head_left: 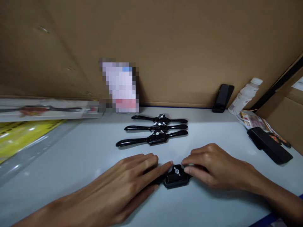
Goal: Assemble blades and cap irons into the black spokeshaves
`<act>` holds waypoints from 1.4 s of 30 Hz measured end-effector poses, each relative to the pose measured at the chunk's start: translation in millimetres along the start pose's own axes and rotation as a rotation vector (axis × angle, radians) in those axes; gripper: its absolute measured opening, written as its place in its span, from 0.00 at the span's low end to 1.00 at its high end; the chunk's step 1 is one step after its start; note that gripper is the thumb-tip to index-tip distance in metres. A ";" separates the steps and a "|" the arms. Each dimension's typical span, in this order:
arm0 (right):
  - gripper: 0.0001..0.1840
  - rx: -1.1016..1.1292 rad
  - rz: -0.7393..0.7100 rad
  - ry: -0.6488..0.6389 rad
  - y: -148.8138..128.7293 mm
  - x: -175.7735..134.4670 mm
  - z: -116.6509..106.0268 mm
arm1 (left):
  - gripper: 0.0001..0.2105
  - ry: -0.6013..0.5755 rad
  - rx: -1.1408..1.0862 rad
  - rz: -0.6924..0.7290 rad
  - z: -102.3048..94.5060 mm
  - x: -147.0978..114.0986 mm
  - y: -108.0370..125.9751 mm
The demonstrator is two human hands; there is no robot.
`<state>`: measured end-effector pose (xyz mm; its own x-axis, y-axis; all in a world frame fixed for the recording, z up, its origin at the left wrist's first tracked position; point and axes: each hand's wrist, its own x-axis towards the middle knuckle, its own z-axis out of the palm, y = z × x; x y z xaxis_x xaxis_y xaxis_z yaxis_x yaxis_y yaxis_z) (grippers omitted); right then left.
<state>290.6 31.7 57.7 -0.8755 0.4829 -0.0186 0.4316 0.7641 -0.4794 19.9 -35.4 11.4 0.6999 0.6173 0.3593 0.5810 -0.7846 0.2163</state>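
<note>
Clearly curled around the black spokeshave [176,177], left hand [132,179] covering its left handle and right hand [214,167] covering the right, fingers [189,170] closed down loosely, tips meeting at the middle block with its bright wing screw. Probably rigid, smooth cast metal, fairly heavy for its size, so best gripped by the two slim handles, well away from the blade. Lying flat on the pale desk [78,151], just in front of three more spokeshaves [156,129] set in a row.

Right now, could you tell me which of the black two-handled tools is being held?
The nearest tool, between left hand and right hand; three others lie untouched behind.
</note>
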 end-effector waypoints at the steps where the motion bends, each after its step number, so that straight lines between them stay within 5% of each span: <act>1: 0.08 -0.012 0.004 -0.049 -1.4 -1.1 -3.4 | 0.23 -0.012 -0.008 -0.004 -0.2 0.3 0.1; 5: 0.14 -0.084 0.013 -0.123 -4.9 -4.4 -8.8 | 0.24 -0.036 -0.041 -0.025 -1.1 1.3 0.4; 14: 0.10 -0.151 -0.016 -0.104 -2.9 -4.1 -5.7 | 0.25 -0.026 -0.055 -0.029 -0.5 -0.5 -0.7; 20: 0.12 -0.120 0.037 -0.082 -8.6 -5.6 -6.3 | 0.18 0.040 0.003 -0.002 -1.4 1.1 3.2; 26: 0.12 -0.097 -0.090 -0.075 -12.3 -6.1 0.6 | 0.15 0.054 -0.001 0.005 -1.2 2.6 2.7; 42: 0.19 -0.315 -0.250 0.321 2.1 2.0 30.6 | 0.09 -0.025 -0.011 -0.014 -0.5 4.0 2.9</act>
<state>283.1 21.2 29.8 -0.8708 0.3377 0.3573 0.3052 0.9411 -0.1457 24.1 -35.3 14.0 0.7017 0.6297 0.3333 0.5866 -0.7762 0.2312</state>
